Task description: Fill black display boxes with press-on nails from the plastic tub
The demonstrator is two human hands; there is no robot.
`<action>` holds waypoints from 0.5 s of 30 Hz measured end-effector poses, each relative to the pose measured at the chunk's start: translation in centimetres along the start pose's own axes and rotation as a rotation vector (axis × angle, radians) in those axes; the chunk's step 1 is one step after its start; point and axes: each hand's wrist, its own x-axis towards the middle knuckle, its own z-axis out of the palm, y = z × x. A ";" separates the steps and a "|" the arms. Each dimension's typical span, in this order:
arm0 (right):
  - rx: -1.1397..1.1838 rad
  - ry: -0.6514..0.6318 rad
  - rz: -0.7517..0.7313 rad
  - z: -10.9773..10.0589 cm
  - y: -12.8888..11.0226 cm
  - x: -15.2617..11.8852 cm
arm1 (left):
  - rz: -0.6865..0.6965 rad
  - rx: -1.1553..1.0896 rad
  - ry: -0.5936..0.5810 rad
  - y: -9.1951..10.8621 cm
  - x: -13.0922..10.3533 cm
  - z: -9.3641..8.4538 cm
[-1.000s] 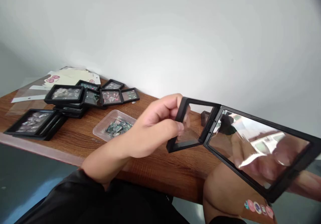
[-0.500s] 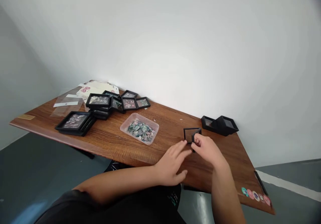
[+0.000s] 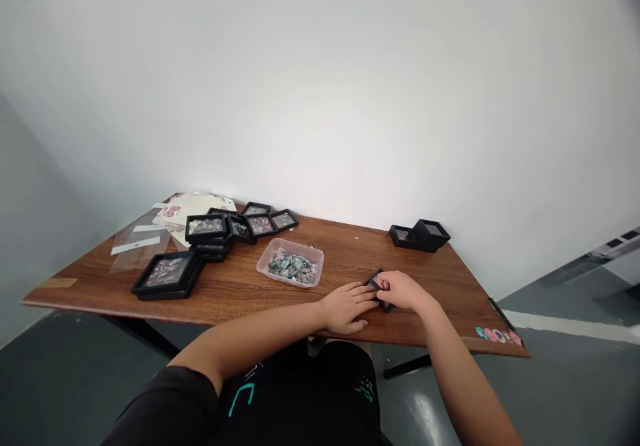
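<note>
Black frame (image 3: pixel 387 306) on table (image 3: pixel 345 246), beneath both hands. Left hand (image 3: pixel 349 308): fingers outstretched onto it. Right hand (image 3: pixel 404 291): fingers curled over it, grip hidden, can't tell. Probably light, stiff, fragile mid-panel; hold by the sides.

Held frame (image 3: pixel 387 307) matt plastic (seemingly); table (image 3: pixel 345 256) wood-grained.

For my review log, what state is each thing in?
Black frame: on the table, partly covered; open or shut unclear
Left hand: spread open, touching black frame
Right hand: curled against black frame
Plastic container: open, partly filled with chips
Front-left frames: stacked, top one filled
Back-right frames: one resting on another
Clear bags: flat
Cards: piled
</note>
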 end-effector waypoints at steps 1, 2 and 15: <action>0.048 -0.001 -0.007 0.1 0.3 -0.1 | -0.001 0.008 -0.001 -0.2 -0.2 0.0; 0.100 -0.001 -0.015 0.1 0.6 -0.1 | -0.003 0.015 -0.003 -0.4 -0.3 0.0; 0.839 0.151 -0.164 -1.3 6.7 3.6 | -0.050 0.038 -0.028 -0.8 -0.9 -0.4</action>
